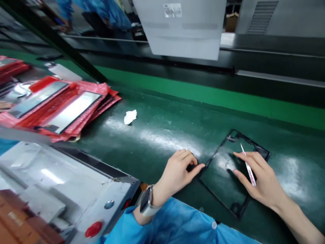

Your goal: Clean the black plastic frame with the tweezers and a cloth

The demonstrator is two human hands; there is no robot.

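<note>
A thin black rectangular frame (218,199) lies on the green work surface, with dark patches at its corners and the green showing through its middle. At its left edge my left hand (179,169) has curled fingers, the thumb tip pressed at the frame's side; the fingertips are partly hidden. Over the frame's right part is my right hand (261,179), thumb and index finger apart above the opening. White-and-pink tweezers (250,171) are tucked across its fingers, their pointed tip facing away from me.
Flat panels (73,110) lie on stacked red bubble-wrap pouches at the left. A crumpled white scrap (130,117) is on the work surface (162,135). Near left stands a pale metal machine (83,200) with a red button (93,229). Beyond the bench, a person in blue (111,13) is visible.
</note>
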